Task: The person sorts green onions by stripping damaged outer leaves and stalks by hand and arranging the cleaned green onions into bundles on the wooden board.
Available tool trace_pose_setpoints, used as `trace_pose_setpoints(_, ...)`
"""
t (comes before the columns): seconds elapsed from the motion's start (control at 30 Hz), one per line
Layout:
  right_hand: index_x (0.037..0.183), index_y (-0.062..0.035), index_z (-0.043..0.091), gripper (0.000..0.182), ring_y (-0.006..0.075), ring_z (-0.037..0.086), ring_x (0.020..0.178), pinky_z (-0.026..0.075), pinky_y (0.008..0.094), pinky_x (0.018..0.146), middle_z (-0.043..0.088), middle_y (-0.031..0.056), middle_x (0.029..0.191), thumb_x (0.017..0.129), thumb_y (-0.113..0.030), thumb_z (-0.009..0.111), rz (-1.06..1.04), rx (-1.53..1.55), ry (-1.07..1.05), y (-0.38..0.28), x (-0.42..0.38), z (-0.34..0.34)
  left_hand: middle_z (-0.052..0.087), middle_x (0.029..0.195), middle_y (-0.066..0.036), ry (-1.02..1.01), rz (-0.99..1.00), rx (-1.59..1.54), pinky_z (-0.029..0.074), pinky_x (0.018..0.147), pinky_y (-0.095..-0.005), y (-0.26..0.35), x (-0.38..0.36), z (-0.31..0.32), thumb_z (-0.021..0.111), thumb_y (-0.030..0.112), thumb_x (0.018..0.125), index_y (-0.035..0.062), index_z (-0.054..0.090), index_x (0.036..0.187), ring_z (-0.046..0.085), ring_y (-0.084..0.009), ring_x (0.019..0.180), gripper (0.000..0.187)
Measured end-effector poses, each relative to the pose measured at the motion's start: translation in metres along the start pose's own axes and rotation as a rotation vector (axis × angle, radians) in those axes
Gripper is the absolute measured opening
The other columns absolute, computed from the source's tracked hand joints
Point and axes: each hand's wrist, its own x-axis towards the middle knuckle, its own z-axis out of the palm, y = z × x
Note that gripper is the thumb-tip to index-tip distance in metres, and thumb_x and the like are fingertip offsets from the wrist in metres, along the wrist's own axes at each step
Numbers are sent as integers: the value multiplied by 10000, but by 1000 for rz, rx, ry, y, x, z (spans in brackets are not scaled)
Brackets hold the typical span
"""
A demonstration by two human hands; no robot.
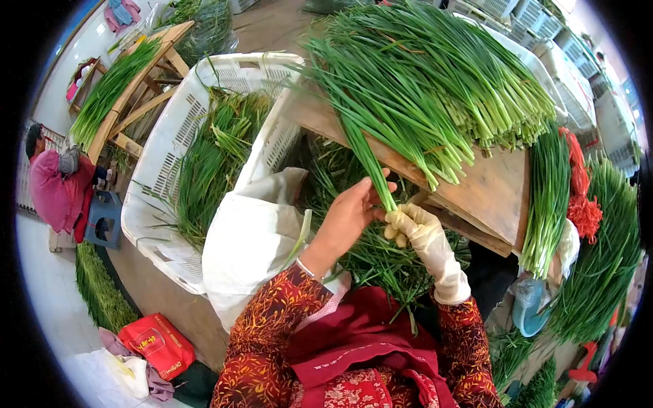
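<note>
A small bunch of garlic chives [369, 162] slants down from the board toward me, leaves pointing away. My right hand [416, 230], in a pale rubber glove, is closed around the stem ends. Just above it, my bare left hand [350, 216] curls loosely about the same stems, its fingers partly behind them. Beyond both hands, a large heap of garlic chives [435, 75] lies on a wooden board [493, 187], with white stem ends facing right and toward me. Below my hands, loose green leaves [381, 262] fill the space over my lap.
A white plastic crate [153, 153] holding leaves stands left, with a white cloth [248, 241] at its near edge. On the right are more chives [547, 197], red ties [581, 204] and a blue basin [529, 309]. Another person [62, 183] sits far left near a wooden bench [115, 102].
</note>
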Motion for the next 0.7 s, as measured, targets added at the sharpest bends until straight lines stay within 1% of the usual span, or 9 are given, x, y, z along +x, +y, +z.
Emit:
trace_pose_setpoints(0.07,897,-41,581,253,42,423,537,358,166,534,576,9,685,869,-283,513,21,85,-42,0,-1,-3,543,1067,-32,17,7,43,430,774,-249,-6,0,1,502,160,884,50,431,1245,511,-89,921,385)
trace_pose_setpoints(0.2,903,-28,574,260,58,458,574,385,178,561,585,24,727,868,-279,517,20,43,-76,7,2,-6,550,1025,-23,72,10,123,448,735,-248,-9,0,-4,531,139,868,51,469,1208,522,-92,895,357)
trace_pose_setpoints(0.27,922,-13,566,230,85,500,634,420,208,598,577,30,785,849,-231,558,-251,-151,149,4,2,-1,551,1024,-21,94,5,161,454,719,-245,-11,0,-6,528,138,869,48,479,1196,527,-94,888,343)
trace_pose_setpoints(0.37,943,-14,563,202,110,525,678,438,235,618,559,35,815,817,-168,603,-311,-228,198,-8,6,3,553,1020,-21,97,21,199,461,697,-242,-12,1,-4,520,138,873,43,481,1181,537,-98,874,325)
trace_pose_setpoints(0.4,951,-30,569,198,115,528,674,438,242,605,545,43,814,790,-129,628,-375,-337,238,-4,11,3,553,1021,-19,124,6,168,462,701,-244,-13,1,-3,519,144,873,44,480,1179,537,-97,878,324)
trace_pose_setpoints(0.53,920,-34,585,156,125,532,615,437,266,559,555,56,763,790,-114,615,-410,-360,300,4,16,9,553,1027,-11,173,-5,164,459,709,-239,-14,-2,5,530,178,870,52,483,1164,538,-97,885,324)
trace_pose_setpoints(0.57,914,-34,587,156,131,543,626,442,266,567,560,63,769,787,-119,617,-385,-299,287,5,15,11,553,1028,-9,198,-2,180,458,711,-236,-14,-3,6,536,184,867,54,488,1158,538,-98,885,322)
trace_pose_setpoints(0.67,897,-36,590,138,136,553,638,448,263,579,562,67,774,784,-111,616,-370,-318,285,7,14,11,557,1011,-2,194,0,173,454,695,-255,-18,-2,1,554,203,858,59,498,1143,537,-97,869,324)
trace_pose_setpoints(0.7,886,-34,588,126,136,556,644,450,261,589,563,65,775,782,-100,614,-392,-359,330,5,12,12,558,1006,1,192,1,162,453,689,-264,-19,-1,-1,560,208,855,60,500,1142,535,-95,865,328)
